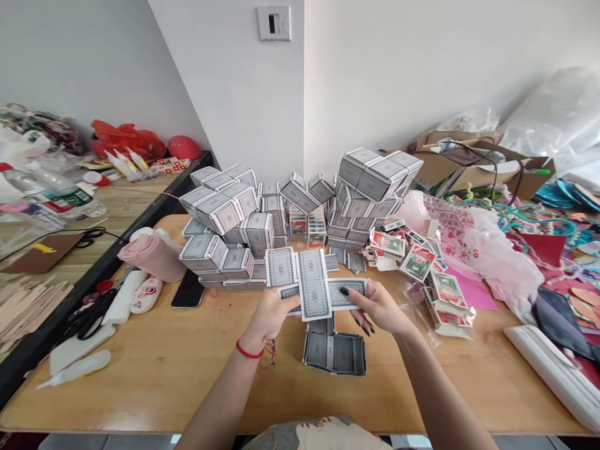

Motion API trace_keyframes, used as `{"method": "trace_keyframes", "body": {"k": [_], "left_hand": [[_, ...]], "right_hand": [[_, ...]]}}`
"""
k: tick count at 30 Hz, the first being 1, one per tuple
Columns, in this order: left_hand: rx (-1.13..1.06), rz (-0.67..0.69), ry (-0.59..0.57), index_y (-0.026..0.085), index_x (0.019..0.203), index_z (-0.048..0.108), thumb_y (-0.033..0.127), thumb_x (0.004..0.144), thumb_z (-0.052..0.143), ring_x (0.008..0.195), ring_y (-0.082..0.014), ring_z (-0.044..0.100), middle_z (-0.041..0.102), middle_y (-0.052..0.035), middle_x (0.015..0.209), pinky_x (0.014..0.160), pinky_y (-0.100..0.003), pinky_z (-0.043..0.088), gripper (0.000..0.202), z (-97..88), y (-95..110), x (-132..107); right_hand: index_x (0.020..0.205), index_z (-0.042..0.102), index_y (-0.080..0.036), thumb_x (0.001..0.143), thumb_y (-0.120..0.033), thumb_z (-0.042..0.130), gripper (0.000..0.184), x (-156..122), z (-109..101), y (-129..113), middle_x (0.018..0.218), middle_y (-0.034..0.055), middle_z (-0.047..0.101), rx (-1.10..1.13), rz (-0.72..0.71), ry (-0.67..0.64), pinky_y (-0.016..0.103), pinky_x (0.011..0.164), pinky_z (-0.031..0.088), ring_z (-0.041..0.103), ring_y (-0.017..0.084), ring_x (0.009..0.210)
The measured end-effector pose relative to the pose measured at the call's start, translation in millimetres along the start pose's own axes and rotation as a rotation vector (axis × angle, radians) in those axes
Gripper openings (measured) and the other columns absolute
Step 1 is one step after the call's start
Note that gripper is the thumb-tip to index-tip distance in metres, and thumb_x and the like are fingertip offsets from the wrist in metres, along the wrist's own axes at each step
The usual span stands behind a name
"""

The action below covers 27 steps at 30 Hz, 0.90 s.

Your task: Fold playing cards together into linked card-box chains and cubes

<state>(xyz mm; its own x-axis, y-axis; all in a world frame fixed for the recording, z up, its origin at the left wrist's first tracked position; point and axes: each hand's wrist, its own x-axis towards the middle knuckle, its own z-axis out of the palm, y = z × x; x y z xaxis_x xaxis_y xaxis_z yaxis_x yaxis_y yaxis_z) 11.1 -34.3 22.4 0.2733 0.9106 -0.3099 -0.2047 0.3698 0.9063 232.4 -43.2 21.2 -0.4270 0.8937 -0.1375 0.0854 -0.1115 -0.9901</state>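
Both hands hold a flat, unfolded grey-patterned cardboard box blank (313,284) above the wooden table (187,369). My left hand (272,312), with a red cord at the wrist, grips its left side from below. My right hand (377,304) pinches its right flap, thumb on top. Directly beneath, a partly folded box of the same pattern (335,351) lies on the table. Behind stands a heap of finished grey-patterned boxes (290,206).
Red-and-green small packs (422,265) and a pink plastic bag (487,250) lie to the right. A phone (188,289), a pink roll (152,256), scissors (89,319) and a glue bottle (77,369) sit at the left. A white tray (557,372) rests at the right edge.
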Motion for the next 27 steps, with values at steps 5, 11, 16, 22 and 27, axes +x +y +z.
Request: {"method": "trace_keyframes", "body": {"k": [5,11,16,22,27], "left_hand": [[0.001,0.047,-0.02,0.014,0.1,0.065,0.024,0.063,0.071,0.085,-0.0234,0.065,0.071,-0.0065,0.09,0.069,-0.032,0.053,0.038,-2.3,-3.1,-0.2],[0.004,0.122,0.003,0.014,0.096,0.067,0.025,0.064,0.071,0.091,-0.0242,0.064,0.072,-0.0067,0.087,0.081,-0.036,0.05,0.034,-0.3,-2.1,-1.7],[0.021,0.195,-0.008,0.014,0.099,0.066,0.024,0.066,0.07,0.097,-0.0249,0.062,0.071,-0.0073,0.09,0.087,-0.038,0.048,0.035,-0.9,1.1,-1.7],[0.015,0.188,-0.001,0.015,0.098,0.067,0.025,0.067,0.069,0.098,-0.0251,0.062,0.071,-0.007,0.091,0.089,-0.038,0.047,0.032,-2.0,-5.4,-1.6],[-0.019,0.169,0.013,0.015,0.092,0.068,0.029,0.066,0.07,0.097,-0.0253,0.062,0.071,-0.0067,0.089,0.088,-0.038,0.048,0.029,1.7,-9.6,-1.7]], "right_hand": [[0.045,0.04,-0.017,0.087,-0.048,0.041,0.052,-2.5,-3.4,-3.9,0.031,-0.0062,0.039,-0.099,0.028,-0.047,0.015,0.024,0.023,0.03,0.002,0.024],[0.048,0.038,-0.018,0.086,-0.048,0.043,0.049,-5.0,-11.5,-8.6,0.032,-0.0076,0.037,-0.138,0.052,-0.12,0.016,0.025,0.019,0.027,0.002,0.025],[0.045,0.036,-0.018,0.086,-0.048,0.043,0.051,-4.0,-11.6,-15.0,0.032,-0.0076,0.035,-0.165,0.071,-0.133,0.016,0.025,0.018,0.026,0.002,0.025],[0.045,0.034,-0.019,0.085,-0.048,0.044,0.051,-1.2,-11.9,-14.3,0.032,-0.0081,0.033,-0.153,0.066,-0.131,0.016,0.024,0.018,0.024,0.002,0.025],[0.047,0.035,-0.019,0.085,-0.048,0.044,0.049,-0.4,-11.0,-13.1,0.032,-0.0086,0.033,-0.151,0.089,-0.135,0.016,0.023,0.017,0.024,0.002,0.025]]}}
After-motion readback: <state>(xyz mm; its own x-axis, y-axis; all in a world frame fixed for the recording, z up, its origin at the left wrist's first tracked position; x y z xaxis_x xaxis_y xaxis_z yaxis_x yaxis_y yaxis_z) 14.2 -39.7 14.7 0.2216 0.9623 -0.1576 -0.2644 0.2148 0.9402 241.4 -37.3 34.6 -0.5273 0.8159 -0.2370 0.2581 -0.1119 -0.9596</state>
